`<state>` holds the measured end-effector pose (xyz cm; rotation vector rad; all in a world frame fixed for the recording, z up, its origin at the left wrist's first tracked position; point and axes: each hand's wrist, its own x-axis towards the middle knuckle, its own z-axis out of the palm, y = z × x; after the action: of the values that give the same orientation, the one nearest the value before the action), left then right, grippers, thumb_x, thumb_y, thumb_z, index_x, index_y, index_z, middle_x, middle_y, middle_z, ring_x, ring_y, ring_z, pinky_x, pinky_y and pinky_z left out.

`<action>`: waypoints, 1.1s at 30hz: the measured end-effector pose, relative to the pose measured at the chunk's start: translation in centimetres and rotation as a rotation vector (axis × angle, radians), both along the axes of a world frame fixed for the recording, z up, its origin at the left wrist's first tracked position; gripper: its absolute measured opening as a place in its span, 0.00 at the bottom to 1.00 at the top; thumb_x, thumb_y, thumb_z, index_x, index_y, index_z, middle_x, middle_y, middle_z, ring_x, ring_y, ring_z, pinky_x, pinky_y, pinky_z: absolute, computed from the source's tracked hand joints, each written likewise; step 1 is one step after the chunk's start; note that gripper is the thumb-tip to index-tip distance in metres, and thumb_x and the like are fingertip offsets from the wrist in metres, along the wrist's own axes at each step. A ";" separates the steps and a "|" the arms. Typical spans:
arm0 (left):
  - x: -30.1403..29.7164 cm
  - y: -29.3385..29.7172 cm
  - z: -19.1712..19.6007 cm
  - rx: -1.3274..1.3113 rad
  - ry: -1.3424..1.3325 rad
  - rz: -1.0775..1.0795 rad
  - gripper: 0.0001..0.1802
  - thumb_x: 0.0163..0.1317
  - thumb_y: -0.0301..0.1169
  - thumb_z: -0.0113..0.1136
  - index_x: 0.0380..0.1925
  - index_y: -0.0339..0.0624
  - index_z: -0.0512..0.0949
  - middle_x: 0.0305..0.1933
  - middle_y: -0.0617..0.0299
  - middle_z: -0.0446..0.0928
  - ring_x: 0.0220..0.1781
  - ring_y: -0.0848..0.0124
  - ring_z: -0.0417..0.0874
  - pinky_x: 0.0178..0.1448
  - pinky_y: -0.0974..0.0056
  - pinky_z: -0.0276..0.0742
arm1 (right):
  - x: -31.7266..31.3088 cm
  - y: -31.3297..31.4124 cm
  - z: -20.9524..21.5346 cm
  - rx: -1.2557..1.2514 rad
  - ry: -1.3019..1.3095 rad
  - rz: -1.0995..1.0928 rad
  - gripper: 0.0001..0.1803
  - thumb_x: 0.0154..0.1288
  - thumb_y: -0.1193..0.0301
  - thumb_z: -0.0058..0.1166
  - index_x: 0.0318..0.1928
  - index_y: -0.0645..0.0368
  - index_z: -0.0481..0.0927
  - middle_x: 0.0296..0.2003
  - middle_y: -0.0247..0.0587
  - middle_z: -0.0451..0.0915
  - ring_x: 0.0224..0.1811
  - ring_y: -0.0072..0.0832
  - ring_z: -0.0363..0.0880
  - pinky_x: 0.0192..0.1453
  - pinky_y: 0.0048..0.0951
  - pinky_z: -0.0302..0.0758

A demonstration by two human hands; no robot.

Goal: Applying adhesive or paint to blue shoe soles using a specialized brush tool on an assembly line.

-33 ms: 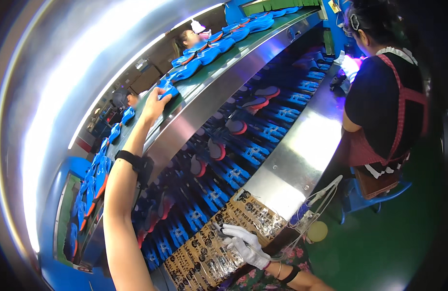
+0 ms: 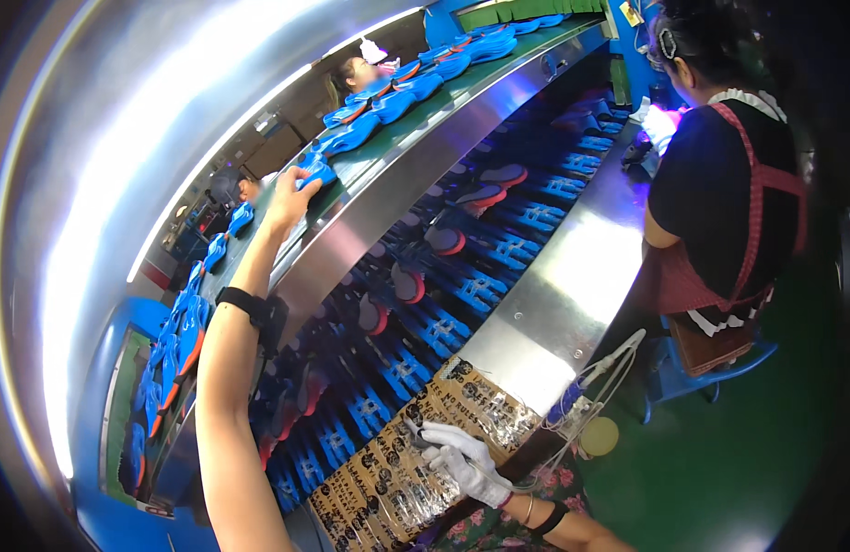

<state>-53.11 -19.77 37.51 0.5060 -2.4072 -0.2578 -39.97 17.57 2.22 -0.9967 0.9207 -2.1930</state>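
Blue shoe piece (image 2: 316, 172) sits upper left of the frame on the green belt (image 2: 388, 147), our left hand (image 2: 289, 201) closing its grip on it; our gloved right hand (image 2: 462, 455), lower centre, pinches a small tool over the patterned desk (image 2: 388, 478).

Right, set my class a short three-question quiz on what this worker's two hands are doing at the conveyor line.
1. True or false: the left hand reaches up to a blue shoe piece on the upper green belt.
2. Which hand wears a white glove? A) left B) right C) both
3. Fill in: the right hand rests on a brown patterned ____ at the edge of the steel counter.

Key: 1 true. 2 B. 3 sheet.
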 end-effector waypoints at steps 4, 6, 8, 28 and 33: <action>3.2 -0.6 0.2 0.507 0.119 -0.063 0.15 0.67 0.40 0.67 0.42 0.43 0.77 0.49 0.58 0.76 0.49 0.71 0.76 0.48 0.59 0.77 | -0.3 -0.1 -0.4 0.066 0.123 -0.112 0.24 0.82 0.59 0.43 0.59 0.66 0.80 0.63 0.51 0.75 0.53 0.31 0.84 0.53 0.28 0.84; 4.1 0.9 -0.9 0.657 0.250 -0.210 0.11 0.69 0.37 0.66 0.41 0.46 0.77 0.48 0.62 0.77 0.52 0.69 0.78 0.52 0.53 0.80 | 0.2 0.3 0.0 0.076 0.008 -0.095 0.21 0.81 0.62 0.45 0.58 0.66 0.81 0.61 0.51 0.77 0.54 0.31 0.83 0.54 0.28 0.83; 10.7 -1.8 -1.1 0.797 0.430 -0.218 0.12 0.68 0.37 0.66 0.43 0.43 0.77 0.49 0.61 0.77 0.55 0.66 0.78 0.58 0.48 0.79 | 1.8 0.6 0.9 0.067 -0.058 0.017 0.18 0.80 0.64 0.48 0.56 0.66 0.82 0.59 0.51 0.79 0.55 0.32 0.83 0.56 0.29 0.82; 35.2 21.0 -21.2 1.500 0.635 -0.986 0.33 0.57 0.37 0.67 0.59 0.34 0.68 0.27 0.66 0.62 0.28 0.73 0.64 0.36 0.68 0.63 | 4.9 -1.5 1.0 0.278 0.093 -0.232 0.09 0.61 0.73 0.66 0.43 0.59 0.88 0.42 0.38 0.88 0.46 0.26 0.85 0.54 0.27 0.80; 40.3 26.4 -32.0 1.750 0.680 -0.441 0.28 0.42 0.34 0.60 0.48 0.40 0.70 0.37 0.59 0.67 0.38 0.64 0.73 0.44 0.62 0.72 | 4.7 -2.0 0.2 0.195 0.030 -0.211 0.09 0.64 0.70 0.65 0.42 0.59 0.88 0.40 0.35 0.88 0.42 0.21 0.84 0.49 0.25 0.79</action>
<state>-12.82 6.66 5.49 0.4090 -1.0460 -2.2915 -35.31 15.61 2.42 -0.8754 1.2777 -2.2100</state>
